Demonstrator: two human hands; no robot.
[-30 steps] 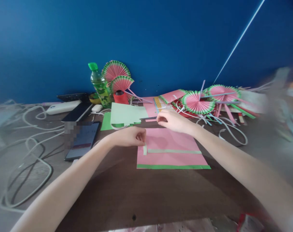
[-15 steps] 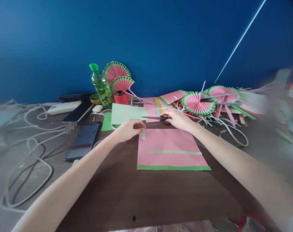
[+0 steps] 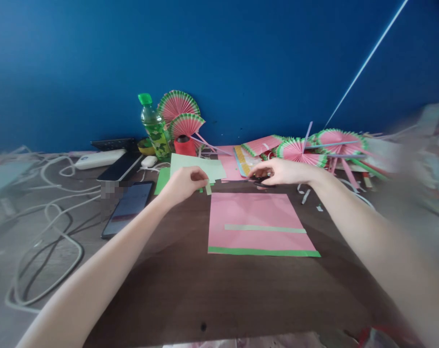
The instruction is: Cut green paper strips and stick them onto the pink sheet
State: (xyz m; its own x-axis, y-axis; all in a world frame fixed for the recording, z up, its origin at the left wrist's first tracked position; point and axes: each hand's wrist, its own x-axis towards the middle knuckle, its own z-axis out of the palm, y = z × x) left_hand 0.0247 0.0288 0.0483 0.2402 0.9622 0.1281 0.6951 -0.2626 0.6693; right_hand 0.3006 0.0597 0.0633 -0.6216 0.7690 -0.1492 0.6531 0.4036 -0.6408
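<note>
A person's bare left hand (image 3: 185, 183) pinches a short, narrow strip of pale green paper (image 3: 208, 188) between thumb and fingertip, near the far left corner of a flat pink paper sheet (image 3: 253, 210) on a dark brown wooden table (image 3: 168, 290). The right hand (image 3: 277, 172) curls at black-handled metal scissors (image 3: 264, 183) beyond the sheet; whether it grips them cannot be told. A long pale green paper strip (image 3: 264, 228) lies across the sheet, and a bright green paper band (image 3: 262, 252) lines its near edge. Behind the left hand lies a pale green paper sheet (image 3: 201, 164).
</note>
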